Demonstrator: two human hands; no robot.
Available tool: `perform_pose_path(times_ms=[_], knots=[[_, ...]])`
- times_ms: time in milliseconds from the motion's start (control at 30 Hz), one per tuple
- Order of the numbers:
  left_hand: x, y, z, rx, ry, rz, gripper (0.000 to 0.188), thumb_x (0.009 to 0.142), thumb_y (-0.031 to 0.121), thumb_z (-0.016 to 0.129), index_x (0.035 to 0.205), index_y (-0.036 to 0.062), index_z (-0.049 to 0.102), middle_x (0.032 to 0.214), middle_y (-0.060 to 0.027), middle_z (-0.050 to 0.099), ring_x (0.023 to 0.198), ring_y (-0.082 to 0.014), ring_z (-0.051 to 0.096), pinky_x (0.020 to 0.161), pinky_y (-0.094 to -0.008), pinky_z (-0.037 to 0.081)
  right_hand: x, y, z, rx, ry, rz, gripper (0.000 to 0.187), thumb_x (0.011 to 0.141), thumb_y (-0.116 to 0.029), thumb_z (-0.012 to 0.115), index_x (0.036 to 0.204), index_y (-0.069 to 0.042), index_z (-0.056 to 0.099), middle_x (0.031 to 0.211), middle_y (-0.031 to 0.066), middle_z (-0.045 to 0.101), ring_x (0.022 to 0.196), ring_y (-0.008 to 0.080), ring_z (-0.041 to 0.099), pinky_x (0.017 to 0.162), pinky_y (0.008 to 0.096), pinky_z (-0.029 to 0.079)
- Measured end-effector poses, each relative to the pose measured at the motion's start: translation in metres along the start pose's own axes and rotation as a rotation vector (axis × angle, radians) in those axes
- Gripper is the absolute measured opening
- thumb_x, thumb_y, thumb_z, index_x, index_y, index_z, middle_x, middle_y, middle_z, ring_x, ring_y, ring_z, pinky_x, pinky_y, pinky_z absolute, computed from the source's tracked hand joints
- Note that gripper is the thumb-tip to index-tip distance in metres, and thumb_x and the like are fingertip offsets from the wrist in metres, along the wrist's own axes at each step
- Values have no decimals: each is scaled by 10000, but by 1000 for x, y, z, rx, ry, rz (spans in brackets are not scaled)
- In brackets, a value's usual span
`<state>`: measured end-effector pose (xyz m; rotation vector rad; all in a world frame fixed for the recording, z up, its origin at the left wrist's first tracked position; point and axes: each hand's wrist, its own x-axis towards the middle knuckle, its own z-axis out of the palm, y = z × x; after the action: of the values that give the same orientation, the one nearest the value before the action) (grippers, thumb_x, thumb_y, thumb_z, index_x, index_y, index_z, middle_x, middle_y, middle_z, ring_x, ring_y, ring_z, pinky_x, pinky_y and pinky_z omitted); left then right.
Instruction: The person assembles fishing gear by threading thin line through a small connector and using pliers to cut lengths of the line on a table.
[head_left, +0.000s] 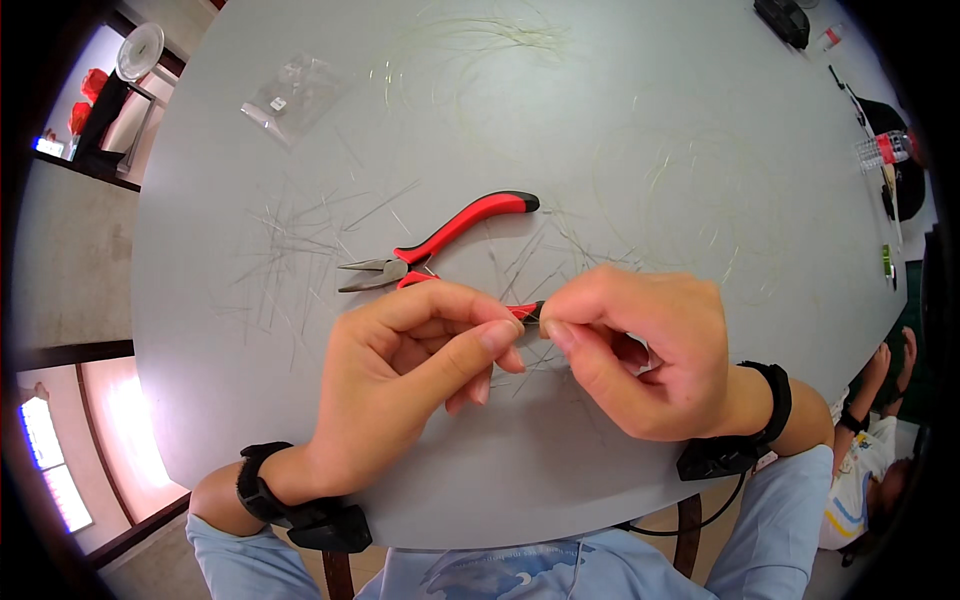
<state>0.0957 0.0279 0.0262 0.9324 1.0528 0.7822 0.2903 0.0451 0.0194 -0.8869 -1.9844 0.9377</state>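
My left hand (405, 360) and my right hand (655, 355) are close together over the table, each with thumb and forefinger pinched. Whatever lies between the fingertips is too fine to make out. Just beyond them rest needle-nose pliers (465, 222) with red and black handles, jaws pointing left. One handle is partly hidden behind my fingers. Thin straight metal pins (285, 240) lie scattered to the left of the pliers. More thin pins (525, 255) are strewn near my fingertips and partly under my hands.
Loose coils of fine pale-yellow line (510, 38) lie at the far side, with more loops (680, 180) at the right. A clear plastic bag (293, 100) rests at the far left. A bottle (885, 150) stands at the right, and another person's arm (868, 385) shows beyond.
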Motion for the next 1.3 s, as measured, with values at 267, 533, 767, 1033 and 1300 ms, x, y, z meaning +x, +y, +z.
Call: perform_pose_path(times_ms=[267,533,767,1033,1300], knots=[[0,-1,5,38,-17,56,97,861,67,577,918,-8,600,771,-67,630,599,-78,545,495,-187,401,0,0,1,1,-9,-26,124,721,85,550,758,-32,534,558,37,470,403,125,416,370,247,301],[-2,-7,3,168,-29,178,84,846,-2,566,923,-30,584,826,-82,631,674,-91,575,560,-198,446,1,2,1,12,-89,-22,120,728,78,556,755,-36,527,556,56,475,405,166,426,385,275,313],[-1,-8,-4,356,-112,182,108,832,-21,573,937,-45,582,876,-81,621,777,-116,600,631,-224,475,3,10,-1,-4,-173,-27,114,745,75,546,763,-33,577,580,25,521,419,78,413,389,211,290],[-1,-7,2,413,-20,485,155,775,7,646,927,-2,616,817,-70,622,634,-104,574,527,-213,444,10,1,-15,834,-303,667,101,868,-66,493,806,-3,541,598,-18,496,458,23,334,394,212,235],[-1,2,-2,890,-161,975,361,623,-29,733,976,-9,657,890,-115,576,670,-174,603,547,-233,493,13,2,-17,1121,-491,871,109,875,-96,508,823,-36,583,661,-1,513,470,25,287,405,209,219]])
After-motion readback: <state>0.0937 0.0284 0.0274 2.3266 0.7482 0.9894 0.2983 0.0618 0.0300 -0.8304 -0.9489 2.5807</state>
